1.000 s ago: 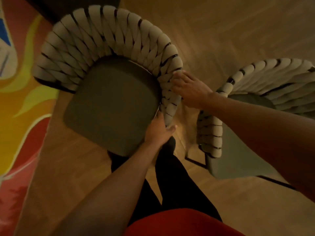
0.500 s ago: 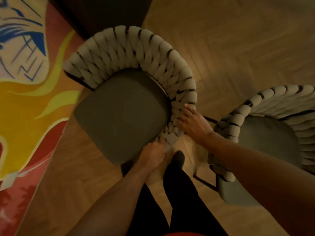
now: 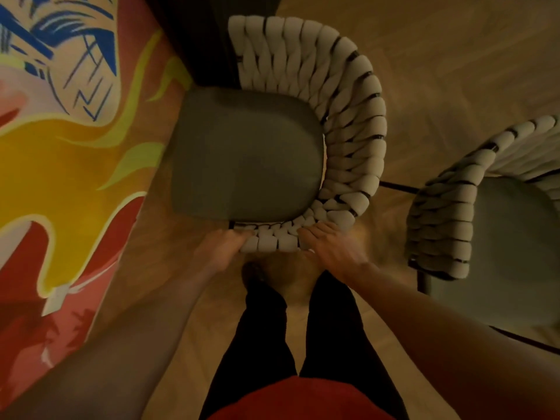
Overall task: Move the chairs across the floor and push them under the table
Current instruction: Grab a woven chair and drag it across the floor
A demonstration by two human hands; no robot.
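Left hand: The left hand [image 3: 222, 250] gripped the near end of the rope back [image 3: 354, 122], its fingers curled round the last strands.
Right hand: The right hand [image 3: 330, 247] lay just beside it on the same end of the weave, fingers hooked over the top. Motion blur hid the thumb.
Task's thing: The woven-back chair [image 3: 245, 153] stood directly beyond both sets of fingertips, with its grey seat ahead of the knuckles and its open front off to the left hand's outer side.
Change: A second before, the hands sat one behind the other along the chair's side arm and the back arched away in front. Since then the chair had swung round, the hands had come level on its end, and the far tip of the back had reached the dark mass ahead.
Meaning: That mass was probably the table [image 3: 200, 34], so the chair looked close to its place but still side-on. It likely needed more turning before it could be pushed under.
Other chair: The second chair [image 3: 485, 237] waited well out past the right hand's outer side, apart from the first and untouched.
Surface: Herringbone wooden floor [image 3: 454, 71] lay under both chairs and under the wrists.
Room: A bright rug [image 3: 60, 153] in red, yellow and blue ran beyond the left hand's outer side. The light was dim and warm.
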